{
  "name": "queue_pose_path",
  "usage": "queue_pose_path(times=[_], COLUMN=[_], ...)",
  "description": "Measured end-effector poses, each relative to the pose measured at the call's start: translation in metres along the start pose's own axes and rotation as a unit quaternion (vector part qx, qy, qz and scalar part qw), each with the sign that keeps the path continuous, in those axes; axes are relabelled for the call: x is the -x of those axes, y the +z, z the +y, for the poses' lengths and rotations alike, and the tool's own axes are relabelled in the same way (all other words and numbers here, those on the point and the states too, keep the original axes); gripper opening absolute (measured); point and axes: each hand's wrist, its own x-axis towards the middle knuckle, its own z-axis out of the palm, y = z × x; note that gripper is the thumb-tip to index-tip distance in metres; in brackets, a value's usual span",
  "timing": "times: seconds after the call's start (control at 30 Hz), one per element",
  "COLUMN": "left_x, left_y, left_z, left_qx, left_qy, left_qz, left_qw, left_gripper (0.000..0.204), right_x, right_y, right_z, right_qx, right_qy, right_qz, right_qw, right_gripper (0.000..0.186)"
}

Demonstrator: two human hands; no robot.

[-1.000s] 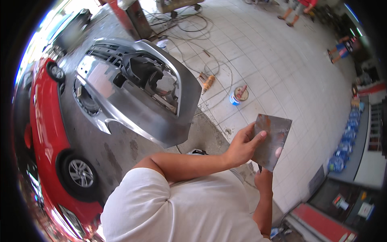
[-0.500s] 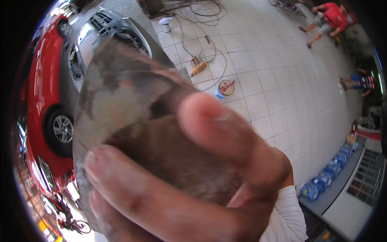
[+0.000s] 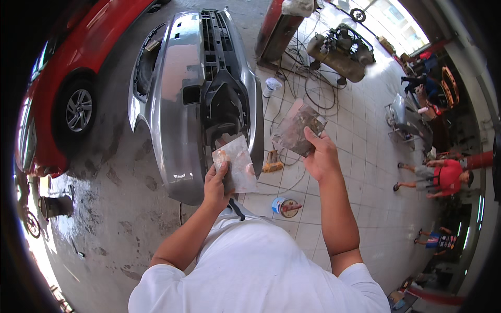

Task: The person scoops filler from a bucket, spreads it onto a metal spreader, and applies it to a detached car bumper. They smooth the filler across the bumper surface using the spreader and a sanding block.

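Fingers of the left hand (image 3: 213,189) clamp a pale, smeared, square plate (image 3: 237,175) just before twelve o'clock; the right hand (image 3: 322,158) clamps a dark, mottled, squarish plate (image 3: 295,127) towards one. Both look light and stiff, probably best gripped near an edge.

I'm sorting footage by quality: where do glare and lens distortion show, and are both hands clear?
Head view: the opening at upper right is washed out by light; the grey bumper there carries pale highlights. Head view: the red car bends along the picture's dark rim. Head view: the left hand on a pale plate and the right hand on a darker plate look fairly sharp.
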Motion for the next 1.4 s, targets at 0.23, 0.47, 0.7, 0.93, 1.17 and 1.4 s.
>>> queue_pose_path(times=[0.23, 0.47, 0.7, 0.93, 1.17, 1.4], left_x=[-0.032, -0.036, -0.034, -0.045, -0.066, -0.085], left_y=[-0.035, -0.056, -0.004, 0.005, 0.010, 0.005], left_z=[0.070, 0.057, 0.043, 0.027, 0.056, 0.073], left_qx=[0.082, 0.161, 0.181, 0.171, 0.181, 0.204], left_qy=[0.057, 0.201, 0.263, 0.272, 0.307, 0.317], left_qz=[0.176, 0.231, 0.341, 0.346, 0.307, 0.288], left_qw=[0.979, 0.938, 0.884, 0.881, 0.883, 0.880], left_gripper=[0.039, 0.044, 0.046, 0.049, 0.046, 0.045], right_x=[-0.222, -0.455, -0.566, -0.552, -0.434, -0.322], right_y=[0.101, 0.197, 0.279, 0.266, 0.188, 0.159], right_z=[0.060, 0.089, 0.107, 0.132, 0.154, 0.126], right_qx=[0.499, 0.698, 0.770, 0.731, 0.640, 0.578], right_qy=[-0.105, -0.298, -0.274, -0.339, -0.430, -0.371], right_qz=[-0.175, -0.267, -0.272, -0.331, -0.357, -0.439], right_qw=[0.842, 0.594, 0.508, 0.491, 0.527, 0.579], right_gripper=[0.033, 0.042, 0.051, 0.050, 0.036, 0.054])
